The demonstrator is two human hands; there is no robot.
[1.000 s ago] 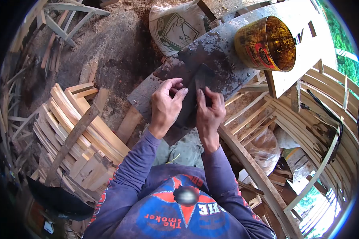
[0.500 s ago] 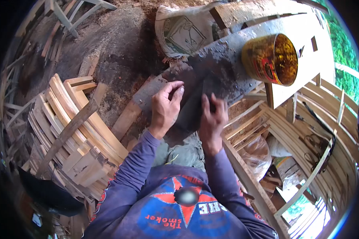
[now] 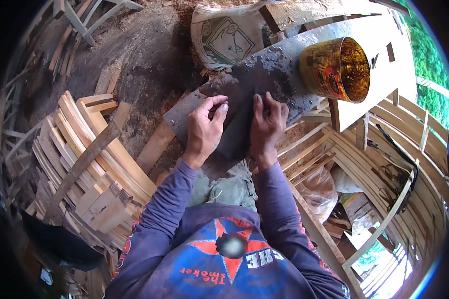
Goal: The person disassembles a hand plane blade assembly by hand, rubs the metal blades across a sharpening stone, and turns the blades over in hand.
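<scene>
A dark, wet flat block (image 3: 237, 135) lies between my hands on a grimy work board (image 3: 184, 110). On its left side, my left hand (image 3: 203, 132) is closed, with thumb and forefinger tips close together. My right hand (image 3: 267, 128) is on the block's right side, fingers curled and thumb pointing forward. Whatever either hand may pinch is too dark and small to make out. Beyond my right hand, an amber see-through plastic bucket (image 3: 314, 74) with a red label stands on the board.
Curved wooden pieces (image 3: 102, 144) are stacked at the left, with slatted wood (image 3: 384, 164) at the right. A printed white sack (image 3: 229, 40) lies beyond the board. A clear plastic bag (image 3: 318, 192) sits below on the right. Shavings cover the ground (image 3: 149, 55).
My right hand has moved forward, away from my body, along the dark block. My left hand has shifted slightly left and stays curled. The view has shifted a little.
</scene>
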